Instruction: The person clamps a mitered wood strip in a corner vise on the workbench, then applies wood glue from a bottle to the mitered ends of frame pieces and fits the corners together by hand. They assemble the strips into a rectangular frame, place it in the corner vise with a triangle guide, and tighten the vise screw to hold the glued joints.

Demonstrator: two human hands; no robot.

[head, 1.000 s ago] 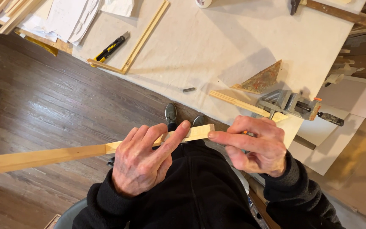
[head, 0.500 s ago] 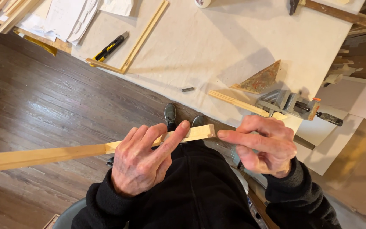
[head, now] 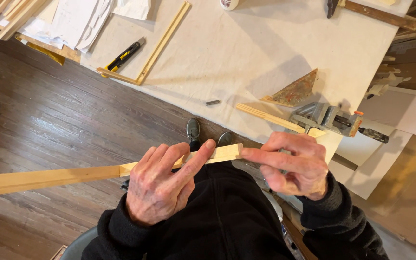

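- Head view: a long pale wooden strip [head: 73,174] is gripped by the left hand [head: 162,190], fingers wrapped over it near its mitred end, so the end is kept level over the lap.
- That cut end is touched by the extended forefinger of the right hand [head: 292,166]; the other fingers are curled loosely and nothing is held, as if the cut face is being felt.
- A corner clamp [head: 331,118] with a second strip [head: 270,117] is kept at the edge of the cloth-covered table [head: 227,62], near the right hand.
- A utility knife [head: 123,55] is left beside a joined frame corner [head: 152,48], well apart.

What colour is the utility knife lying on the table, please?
The utility knife is black with yellow accents, seen in the head view.
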